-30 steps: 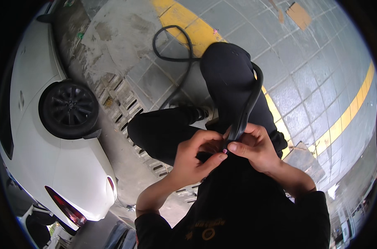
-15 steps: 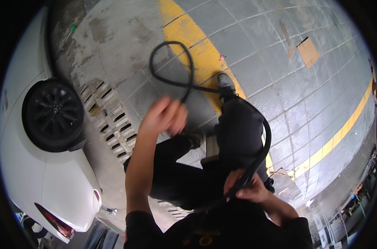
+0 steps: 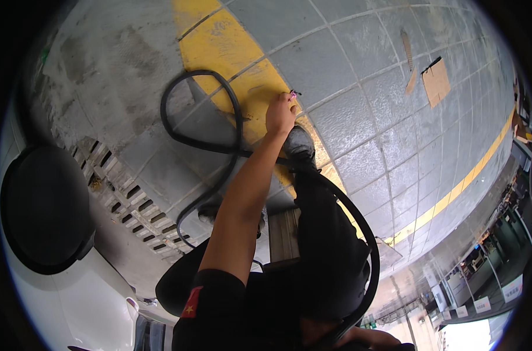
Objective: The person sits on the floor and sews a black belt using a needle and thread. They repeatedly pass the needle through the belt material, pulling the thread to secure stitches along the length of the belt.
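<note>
L hand (image 3: pixel 282 113) is stretched fwd & down to the floor, fingers bent & drawn in at a tiny pink-and-black scrap (image 3: pixel 294 94) on the edge of a wide yellow painted band (image 3: pixel 219 47); can't tell if they're pinching the scrap or only touching it. R hand (image 3: pixel 359 336) is low at the bottom edge of view, partly shadowed, right by a long black flexible rubber-like hose (image 3: pixel 239 120); its grip can't be made out. From there the hose arcs along the outer side of the R leg in black trousers (image 3: pixel 330 245), past a dark grey shoe (image 3: pixel 299 143), beneath the L forearm, & lies in a loop on the grey tile floor (image 3: pixel 359 128), crossing itself just L of the forearm, w/ another stretch running back twd the L knee. Over on the L: pale slotted drain covers (image 3: pixel 122 199), then a white car (image 3: pixel 90 304) w/ a black wheel (image 3: pixel 43 210). Upper R: flat tan cardboard piece (image 3: pixel 436 83) on the tiles, well apart from the hose.
</note>
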Demonstrator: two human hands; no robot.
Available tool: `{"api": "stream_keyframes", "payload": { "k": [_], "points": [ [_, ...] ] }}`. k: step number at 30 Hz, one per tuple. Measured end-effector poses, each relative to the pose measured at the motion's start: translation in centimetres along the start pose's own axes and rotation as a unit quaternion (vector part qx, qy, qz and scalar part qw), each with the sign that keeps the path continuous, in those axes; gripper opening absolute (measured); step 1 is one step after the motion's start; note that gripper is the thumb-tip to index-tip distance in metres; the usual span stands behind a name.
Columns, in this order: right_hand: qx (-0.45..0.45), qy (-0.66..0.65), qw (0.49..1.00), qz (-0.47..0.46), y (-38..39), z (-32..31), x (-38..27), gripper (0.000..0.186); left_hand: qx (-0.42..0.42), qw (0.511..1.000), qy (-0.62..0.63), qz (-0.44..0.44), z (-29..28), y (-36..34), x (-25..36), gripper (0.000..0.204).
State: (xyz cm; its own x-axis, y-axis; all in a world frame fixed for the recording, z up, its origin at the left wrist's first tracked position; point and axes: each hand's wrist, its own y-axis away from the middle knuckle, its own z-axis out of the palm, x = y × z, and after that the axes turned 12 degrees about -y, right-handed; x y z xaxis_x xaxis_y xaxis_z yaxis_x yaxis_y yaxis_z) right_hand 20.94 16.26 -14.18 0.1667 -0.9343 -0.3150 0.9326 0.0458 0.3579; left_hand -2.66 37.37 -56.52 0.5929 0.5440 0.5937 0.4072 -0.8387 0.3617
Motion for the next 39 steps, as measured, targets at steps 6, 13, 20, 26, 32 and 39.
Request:
{"api": "stream_keyframes", "payload": {
  "k": [6, 13, 20, 26, 32, 39],
  "points": [
    [-0.022, 0.251, 0.968, -0.012, 1.7, 0.6, 0.7, 0.028, 0.058, 0.997, -0.058, 0.014, 1.6, -2.0, 0.0, 0.020],
    [0.116, -0.026, 0.990, -0.070, -2.0, 0.8, -4.4, 0.025, 0.040, 0.994, -0.103, -0.004, 1.1, -1.1, -3.6, 0.011],
    [0.111, -0.051, 0.963, -0.242, -3.6, 1.5, -4.5, 0.015, 0.053, 0.976, 0.187, -0.098, -5.9, 2.8, -4.9, 0.025],
    [0.115, -0.228, 0.923, -0.289, -3.9, 2.7, -4.3, 0.013, -0.060, 0.906, 0.418, -0.015, -21.1, 10.3, 3.9, 0.023],
    [0.115, -0.305, 0.897, -0.299, -2.7, 5.0, -4.4, 0.030, -0.162, 0.878, 0.432, 0.128, -33.2, 24.0, 14.9, 0.024],
    [0.179, -0.188, 0.921, -0.290, 0.2, 6.7, -1.0, 0.034, -0.163, 0.904, 0.315, 0.241, -35.0, 38.1, 19.1, 0.018]
  ]
}}
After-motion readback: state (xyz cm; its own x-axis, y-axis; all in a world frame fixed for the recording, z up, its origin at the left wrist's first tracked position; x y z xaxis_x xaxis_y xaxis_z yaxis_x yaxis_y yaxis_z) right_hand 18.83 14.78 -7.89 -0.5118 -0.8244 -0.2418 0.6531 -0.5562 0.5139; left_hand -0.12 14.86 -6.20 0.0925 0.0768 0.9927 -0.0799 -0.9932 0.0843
